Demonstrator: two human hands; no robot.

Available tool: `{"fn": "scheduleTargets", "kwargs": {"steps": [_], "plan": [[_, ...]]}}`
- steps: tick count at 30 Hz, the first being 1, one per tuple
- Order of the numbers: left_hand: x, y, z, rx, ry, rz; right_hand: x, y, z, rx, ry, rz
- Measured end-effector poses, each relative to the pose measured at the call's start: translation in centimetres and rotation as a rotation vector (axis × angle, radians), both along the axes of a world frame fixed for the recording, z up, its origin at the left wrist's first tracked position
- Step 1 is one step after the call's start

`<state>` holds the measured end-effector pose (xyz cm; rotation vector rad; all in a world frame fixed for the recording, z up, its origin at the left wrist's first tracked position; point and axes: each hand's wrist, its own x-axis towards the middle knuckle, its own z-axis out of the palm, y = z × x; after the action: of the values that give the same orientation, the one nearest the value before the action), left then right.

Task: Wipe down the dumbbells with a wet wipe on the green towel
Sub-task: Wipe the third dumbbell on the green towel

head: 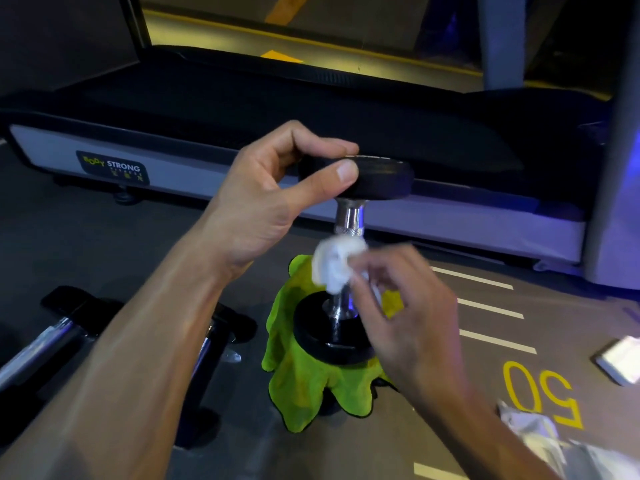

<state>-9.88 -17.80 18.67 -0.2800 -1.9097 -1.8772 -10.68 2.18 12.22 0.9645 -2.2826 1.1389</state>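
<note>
A black dumbbell with a chrome handle point(349, 218) stands upright on its lower head point(322, 336), which rests on the green towel point(298, 379) on the floor. My left hand point(270, 199) grips the upper head point(377, 180) between thumb and fingers. My right hand point(405, 317) pinches a crumpled white wet wipe point(334, 261) against the middle of the handle; it is motion-blurred.
Two more dumbbells point(41, 344) lie on the floor at the left, partly behind my left forearm. A treadmill deck point(242, 109) runs across behind. Torn wipe wrappers point(540, 434) and a white packet point(620, 358) lie at the right, near the yellow floor number 50.
</note>
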Motion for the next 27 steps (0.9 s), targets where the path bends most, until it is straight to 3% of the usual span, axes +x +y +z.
{"fn": "scheduleTargets", "kwargs": {"steps": [4,9,11,15,18,27], "plan": [[-0.2,0.2,-0.1,0.025,-0.01,0.015,-0.8,1.4,-0.9,0.105,-0.021,0.015],[-0.2,0.6,-0.2,0.044,-0.013,0.032,-4.8,1.6,3.3,0.004,0.01,-0.076],[-0.2,0.6,-0.1,0.061,-0.011,0.036,-4.8,2.1,2.6,0.104,-0.005,-0.06],[-0.5,0.6,-0.2,0.069,-0.022,0.052,-2.9,2.0,-0.1,0.305,-0.303,0.152],[-0.5,0.8,-0.2,0.05,-0.013,0.046,-2.5,2.3,0.0,0.317,-0.401,0.14],[-0.6,1.4,0.0,0.037,0.005,0.062,0.1,1.6,1.1,0.239,-0.29,0.135]]}}
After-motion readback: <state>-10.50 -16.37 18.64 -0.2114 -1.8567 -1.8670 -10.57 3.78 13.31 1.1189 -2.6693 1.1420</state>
